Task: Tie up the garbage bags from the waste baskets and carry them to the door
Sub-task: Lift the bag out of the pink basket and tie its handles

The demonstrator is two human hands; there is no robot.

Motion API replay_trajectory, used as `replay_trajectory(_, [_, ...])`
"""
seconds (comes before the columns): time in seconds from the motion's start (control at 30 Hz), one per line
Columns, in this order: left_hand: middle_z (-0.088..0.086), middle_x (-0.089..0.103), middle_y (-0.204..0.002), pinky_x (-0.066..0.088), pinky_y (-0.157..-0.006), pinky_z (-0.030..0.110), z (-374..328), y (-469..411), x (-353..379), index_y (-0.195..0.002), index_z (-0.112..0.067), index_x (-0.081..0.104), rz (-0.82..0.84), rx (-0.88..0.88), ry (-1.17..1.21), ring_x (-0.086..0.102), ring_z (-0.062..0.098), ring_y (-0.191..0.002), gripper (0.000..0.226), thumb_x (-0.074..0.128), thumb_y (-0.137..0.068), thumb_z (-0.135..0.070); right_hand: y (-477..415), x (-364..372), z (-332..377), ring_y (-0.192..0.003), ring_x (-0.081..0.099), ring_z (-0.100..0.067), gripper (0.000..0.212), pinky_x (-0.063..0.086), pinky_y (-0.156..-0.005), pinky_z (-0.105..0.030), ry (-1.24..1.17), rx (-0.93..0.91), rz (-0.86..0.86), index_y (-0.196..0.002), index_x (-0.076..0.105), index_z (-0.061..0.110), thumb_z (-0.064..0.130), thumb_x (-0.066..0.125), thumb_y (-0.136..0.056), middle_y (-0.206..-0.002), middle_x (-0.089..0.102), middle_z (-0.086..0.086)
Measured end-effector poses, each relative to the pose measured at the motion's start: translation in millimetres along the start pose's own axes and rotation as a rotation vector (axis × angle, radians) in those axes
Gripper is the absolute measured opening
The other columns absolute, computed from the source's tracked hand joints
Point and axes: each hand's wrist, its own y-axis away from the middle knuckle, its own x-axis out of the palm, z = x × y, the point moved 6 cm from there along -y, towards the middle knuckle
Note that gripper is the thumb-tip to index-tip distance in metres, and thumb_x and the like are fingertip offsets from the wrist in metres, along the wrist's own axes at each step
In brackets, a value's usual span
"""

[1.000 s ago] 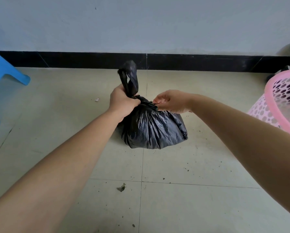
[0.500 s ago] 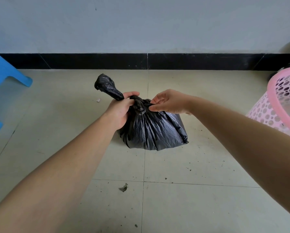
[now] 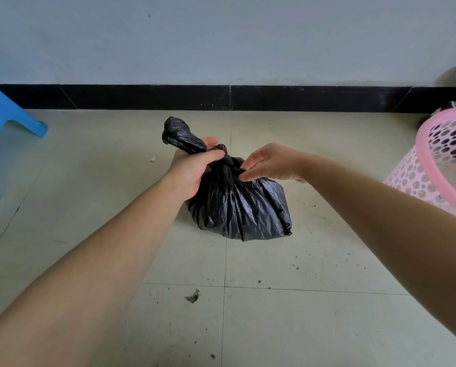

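Left hand [image 3: 192, 172] fisted round bag [image 3: 237, 205] tail, left of knot. Right hand [image 3: 270, 165] pinching neck, right of knot. Pull tail outward, pin neck, cinch tight.

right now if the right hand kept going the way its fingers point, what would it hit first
The right hand points leftward at the black garbage bag; its fingertips already seem to touch the gathered neck. Past that, likely the left hand.
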Motion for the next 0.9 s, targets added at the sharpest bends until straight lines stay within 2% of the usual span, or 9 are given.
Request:
replay_trajectory(0.07, [0.008, 0.073, -0.106, 0.058, -0.076, 0.03, -1.6, 1.6, -1.4, -0.106, -0.008, 0.069, -0.025, 0.01, 0.022, 0.072, 0.026, -0.096, 0.035, 0.071, -0.079, 0.012, -0.4, -0.4, -2.3, -0.111, 0.062, -0.014, 0.014, 0.04, -0.102, -0.034, -0.013, 0.016, 0.042, -0.098, 0.07, 0.034, 0.039, 0.074, -0.086, -0.112, 0.07, 0.009])
replay_trajectory(0.13, [0.007, 0.073, -0.094, 0.059, -0.072, 0.03, -1.9, 4.4, -1.5, -0.095, -0.008, 0.067, -0.054, 0.01, 0.054, 0.073, 0.024, -0.088, 0.032, 0.066, -0.078, 0.019, -2.2, -1.0, -4.0, -0.108, 0.064, -0.014, 0.021, 0.049, -0.095, -0.033, -0.059, 0.021, 0.061, -0.105, 0.072, 0.027, 0.041, 0.069, -0.09, -0.112, 0.071, 0.004])
replay_trajectory(0.23, [0.004, 0.067, -0.072, 0.059, -0.064, 0.027, -3.5, 6.0, -0.9, -0.081, -0.006, 0.059, -0.085, 0.029, 0.067, 0.073, 0.019, -0.071, 0.031, 0.06, -0.076, 0.025, -6.3, -7.8, -6.2, -0.099, 0.068, -0.013, 0.024, 0.053, -0.083, -0.029, -0.105, -0.007, -0.06, -0.109, 0.068, 0.023, 0.041, 0.06, -0.096, -0.104, 0.072, 0.001])
replay_trajectory(0.37, [0.009, 0.067, -0.074, 0.061, -0.068, 0.029, -5.2, 5.5, 4.0, -0.081, -0.005, 0.056, -0.015, 0.043, 0.118, 0.073, 0.024, -0.076, 0.031, 0.059, -0.078, 0.026, -9.8, -12.5, -6.6, -0.095, 0.07, -0.014, 0.026, 0.051, -0.076, -0.029, -0.129, -0.061, -0.179, -0.118, 0.066, 0.024, 0.038, 0.06, -0.098, -0.108, 0.072, 0.001])
replay_trajectory(0.5, [-0.001, 0.07, -0.06, 0.058, -0.062, 0.023, -6.8, 11.1, 9.8, -0.082, -0.007, 0.056, 0.088, 0.032, 0.107, 0.073, 0.017, -0.067, 0.033, 0.057, -0.081, 0.026, -7.7, -10.7, 4.3, -0.096, 0.07, -0.013, 0.034, 0.056, -0.08, -0.03, -0.17, -0.098, -0.172, -0.126, 0.064, 0.026, 0.043, 0.059, -0.096, -0.11, 0.071, 0.004])
replay_trajectory(0.67, [-0.002, 0.068, -0.068, 0.06, -0.071, 0.026, -6.1, 11.3, 10.4, -0.091, -0.011, 0.057, 0.155, 0.05, 0.06, 0.073, 0.014, -0.071, 0.038, 0.062, -0.078, 0.025, -8.4, -9.2, 16.3, -0.089, 0.065, -0.008, 0.034, 0.051, -0.084, -0.03, -0.114, -0.117, -0.209, -0.112, 0.073, 0.023, 0.049, 0.064, -0.091, -0.095, 0.068, 0.013])
replay_trajectory(0.77, [0.001, 0.072, -0.084, 0.058, -0.086, 0.029, -9.3, 4.6, 0.7, -0.084, -0.015, 0.062, 0.07, 0.184, -0.201, 0.071, 0.013, -0.083, 0.029, 0.071, -0.08, 0.012, -10.1, -15.8, 15.5, -0.093, 0.062, -0.013, 0.033, 0.049, -0.082, -0.03, 0.085, -0.131, -0.31, -0.11, 0.071, 0.016, 0.043, 0.059, -0.097, -0.1, 0.066, 0.006])
replay_trajectory(0.83, [-0.002, 0.07, -0.085, 0.054, -0.082, 0.022, -16.1, 3.5, -2.6, -0.083, -0.014, 0.065, -0.002, 0.293, -0.468, 0.066, 0.01, -0.083, 0.02, 0.077, -0.08, 0.001, -10.2, -16.9, 13.3, -0.096, 0.06, -0.017, 0.033, 0.051, -0.084, -0.032, 0.224, -0.158, -0.351, -0.11, 0.068, 0.013, 0.041, 0.055, -0.099, -0.108, 0.063, 0.0])
replay_trajectory(0.9, [-0.004, 0.064, -0.085, 0.053, -0.076, 0.022, -18.4, 3.8, -4.8, -0.093, -0.008, 0.066, -0.025, 0.331, -0.575, 0.061, 0.011, -0.081, 0.018, 0.078, -0.08, -0.003, -5.8, -12.7, 8.4, -0.095, 0.057, -0.018, 0.033, 0.05, -0.086, -0.034, 0.422, -0.181, -0.349, -0.111, 0.064, 0.011, 0.039, 0.051, -0.101, -0.11, 0.057, -0.003])
